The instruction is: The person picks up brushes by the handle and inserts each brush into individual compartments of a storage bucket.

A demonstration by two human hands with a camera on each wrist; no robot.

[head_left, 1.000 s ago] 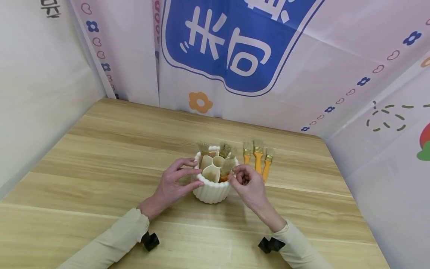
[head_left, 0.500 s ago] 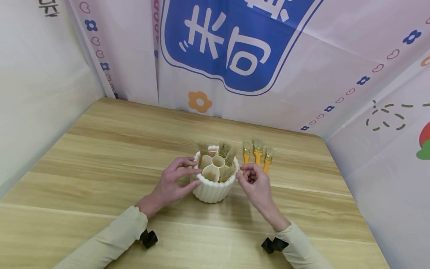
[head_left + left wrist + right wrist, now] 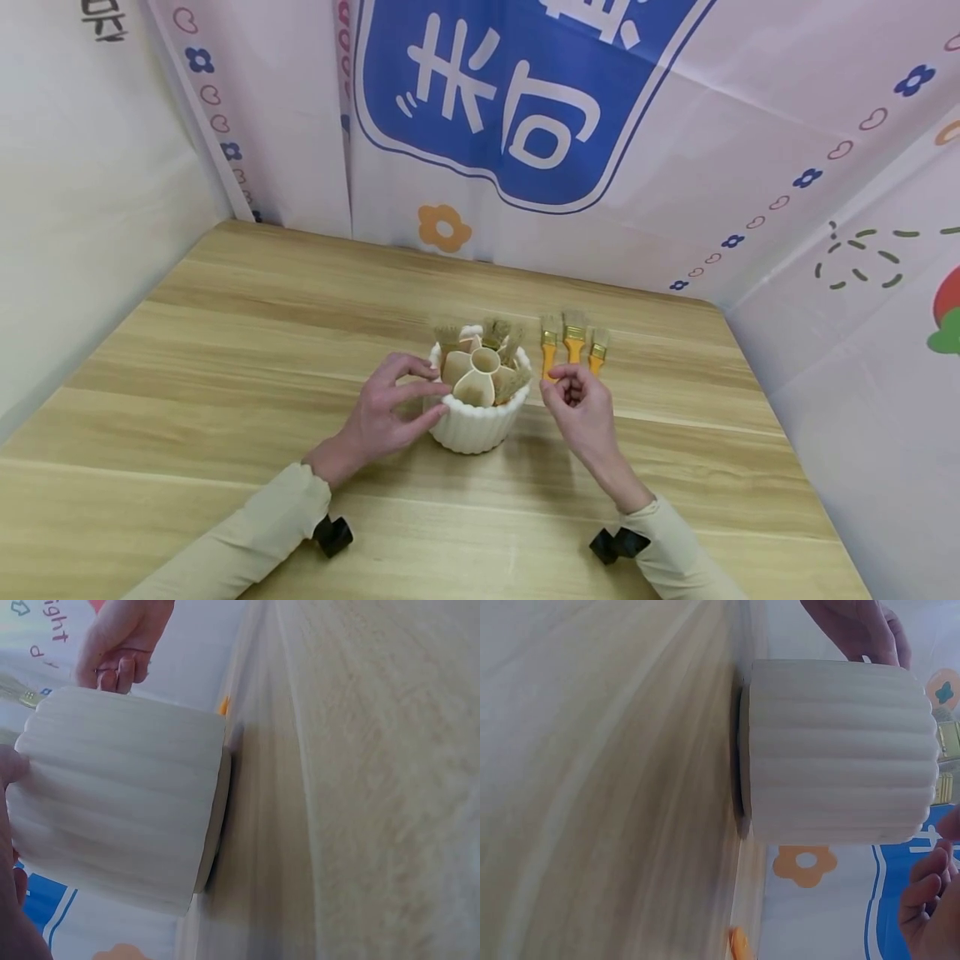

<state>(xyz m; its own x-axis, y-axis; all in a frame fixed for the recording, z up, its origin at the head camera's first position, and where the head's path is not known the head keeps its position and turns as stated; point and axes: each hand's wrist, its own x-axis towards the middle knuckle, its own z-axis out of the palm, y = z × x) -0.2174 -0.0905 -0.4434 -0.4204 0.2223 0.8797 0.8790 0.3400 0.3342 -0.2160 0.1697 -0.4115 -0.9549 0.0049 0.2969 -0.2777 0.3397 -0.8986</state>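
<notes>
Head view: looks down on a wood-grain worktop (image 3: 225, 358), with a white pot (image 3: 471, 431) near the middle.
White pot: upright on the worktop, between both hands; fluted sides, beaded rim; thin tan base showing underneath in the left wrist view.
Divider (image 3: 485, 362): cream, petal-shaped, set inside the pot, with a round tube at the centre.
Potted brushes (image 3: 513, 382): standing bristles up in outer compartments at the back and right.
Left hand (image 3: 381, 406): spread along the left side of the pot, thumb well apart from the fingers, fingertips touching at the rim.
Right hand (image 3: 582, 408): loosely curled, thumb and forefinger narrow together, holding nothing visible; just right of the pot, nearest to the loose brushes (image 3: 573, 332); raised above the worktop in the left wrist view.
Loose brushes: three, lying side by side on the worktop, bristles toward the back, brassy bands, orange handles; lower ends partly hidden by the right hand.
Sleeves (image 3: 247, 525): pale beige, on both forearms, with black devices (image 3: 334, 536) at the wrists.
Back sheet (image 3: 645, 242): pale, printed with a large blue sign (image 3: 555, 187), white characters and an orange flower (image 3: 442, 214) below.
</notes>
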